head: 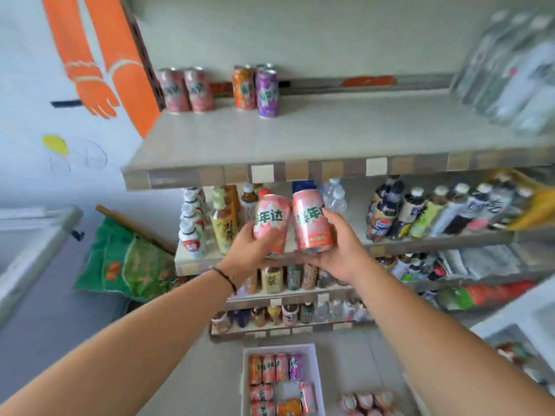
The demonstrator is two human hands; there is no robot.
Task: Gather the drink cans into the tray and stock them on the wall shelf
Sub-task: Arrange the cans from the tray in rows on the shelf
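My left hand (pixel 250 250) grips a pink drink can (pixel 271 219), and my right hand (pixel 341 250) grips a second pink can (pixel 310 219); both are raised just below the top wall shelf (pixel 330 136). At the shelf's back left stand two pink cans (pixel 186 88), then an orange can (pixel 243 87) and a purple can (pixel 267 93). Down on the floor, a white tray (pixel 313 355) holds several more cans lying in rows.
Lower shelves (pixel 435 243) carry many bottles and cans. A pack of pink cans (pixel 368 402) lies on the floor right of the tray. A green bag (pixel 126 262) leans at the left, and wrapped bottles (pixel 516 70) stand at the top shelf's right end.
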